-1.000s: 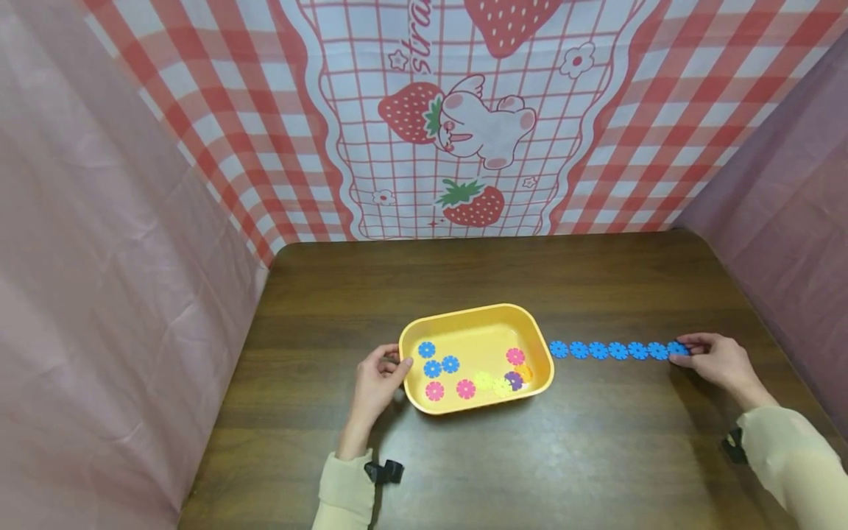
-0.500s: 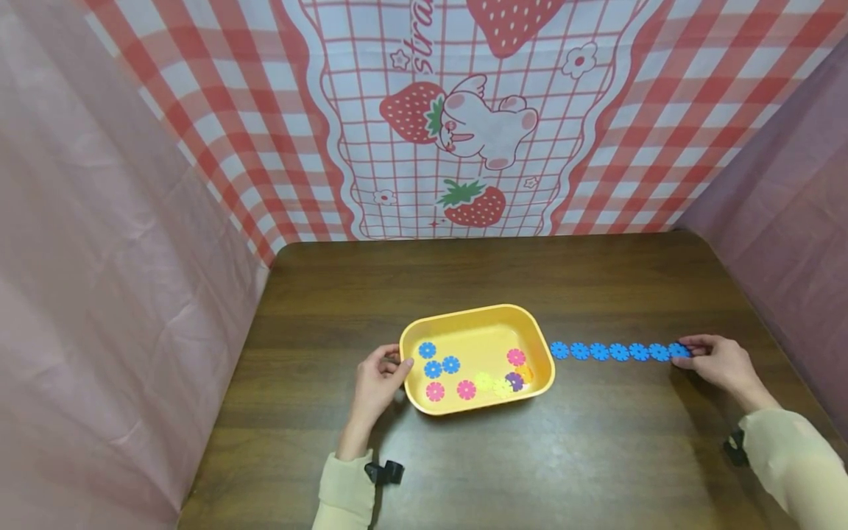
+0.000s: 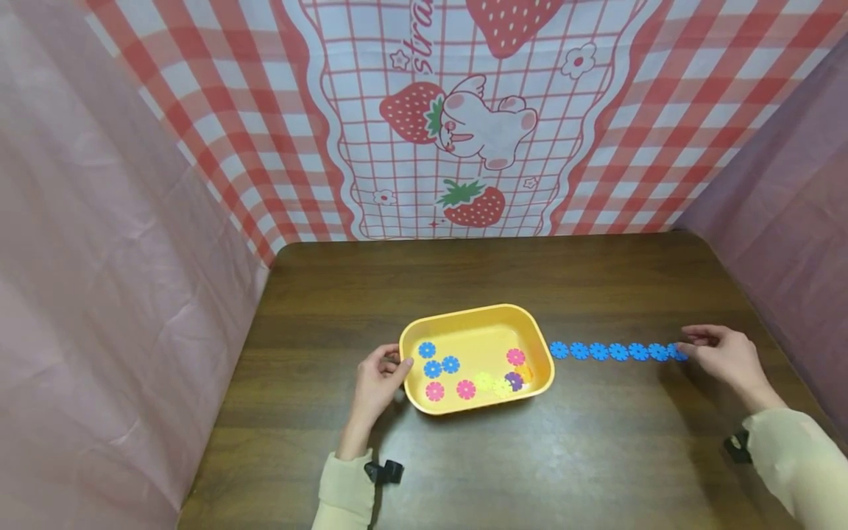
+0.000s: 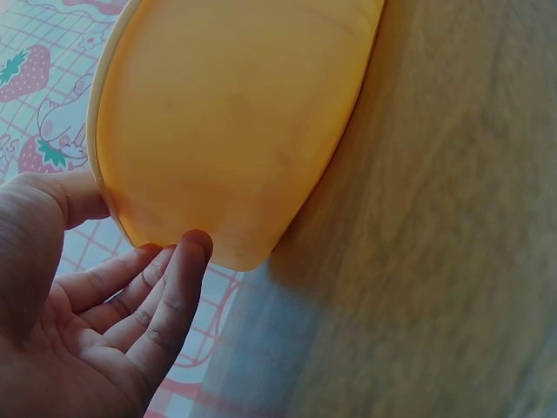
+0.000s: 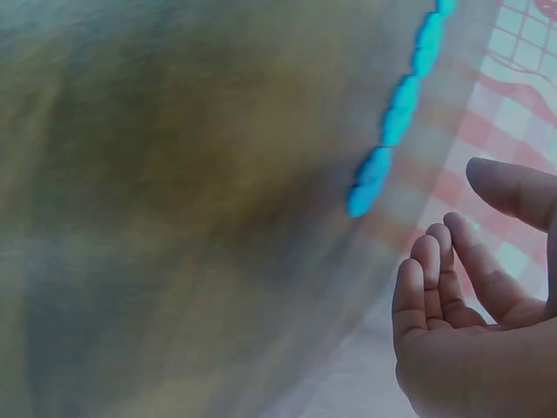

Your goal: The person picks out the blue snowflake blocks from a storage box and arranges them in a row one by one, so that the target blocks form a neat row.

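My left hand (image 3: 376, 383) grips the left end of a yellow plastic tub (image 3: 477, 316), thumb over the rim and fingers against the outer wall, as the left wrist view shows. Inside the tub lie several flower-shaped discs: blue discs (image 3: 433, 369), pink discs (image 3: 466, 389), pale yellow discs, a purple disc (image 3: 513, 380) and an orange one. A straight row of blue flower-shaped discs (image 3: 618, 352) runs along the table from the tub's right side. My right hand (image 3: 725, 361) hovers at the row's right end, thumb and fingers apart, holding nothing; the right wrist view shows a gap to the discs.
The brown wooden table (image 3: 543, 464) has its far edge against a red-and-white checked cloth (image 3: 265, 147) with strawberry prints. Pink curtains (image 3: 119, 258) hang at both sides.
My right hand has let go of the last blue disc and drawn slightly up and right. The row of discs, the tub and my left hand stay put.
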{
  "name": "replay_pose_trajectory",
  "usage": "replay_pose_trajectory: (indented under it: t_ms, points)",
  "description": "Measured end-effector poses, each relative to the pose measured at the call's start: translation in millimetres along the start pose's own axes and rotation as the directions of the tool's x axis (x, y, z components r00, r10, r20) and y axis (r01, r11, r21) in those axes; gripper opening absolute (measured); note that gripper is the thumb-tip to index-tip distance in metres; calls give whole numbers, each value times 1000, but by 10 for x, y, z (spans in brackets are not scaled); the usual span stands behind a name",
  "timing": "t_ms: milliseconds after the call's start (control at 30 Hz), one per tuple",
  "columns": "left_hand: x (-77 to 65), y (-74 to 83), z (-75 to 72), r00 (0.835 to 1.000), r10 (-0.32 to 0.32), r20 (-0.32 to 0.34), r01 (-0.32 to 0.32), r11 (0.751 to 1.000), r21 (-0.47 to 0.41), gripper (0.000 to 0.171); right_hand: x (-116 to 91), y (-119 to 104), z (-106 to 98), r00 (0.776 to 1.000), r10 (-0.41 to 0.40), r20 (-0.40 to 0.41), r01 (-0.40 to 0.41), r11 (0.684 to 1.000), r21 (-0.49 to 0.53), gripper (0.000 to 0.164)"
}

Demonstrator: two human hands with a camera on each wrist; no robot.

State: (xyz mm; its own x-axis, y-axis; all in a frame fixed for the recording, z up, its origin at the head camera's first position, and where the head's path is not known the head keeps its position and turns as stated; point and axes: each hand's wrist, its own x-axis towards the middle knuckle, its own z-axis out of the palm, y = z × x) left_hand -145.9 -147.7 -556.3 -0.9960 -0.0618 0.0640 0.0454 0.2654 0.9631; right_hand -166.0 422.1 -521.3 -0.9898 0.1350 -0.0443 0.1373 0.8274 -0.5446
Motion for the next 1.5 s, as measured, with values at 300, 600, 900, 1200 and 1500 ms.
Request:
replay_pose_trajectory:
  t_ms: [300,600,900,1200,1500]
  points:
    - [-46,149,-18,1000,3,1,-3,1000,-17,31,-8,-316,-97,999,-39,30,37,999,39,52]
    - [-125,444,-78,1000,15,13,-15,1000,-9,30,-29,-718,-59,989,-146,33,144,988,60,48]
    - [-120,441,-87,1000,27,13,-27,1000,-17,30,-68,-1141,14,968,-235,87,226,969,99,45]
    - [-41,239,-25,1000,3,5,-3,1000,16,30,-82,-1437,66,952,-279,126,264,956,125,44]
    - [4,1,-7,1000,9,-3,-9,1000,-6,33,-59,-1723,294,922,-351,164,326,932,159,44]
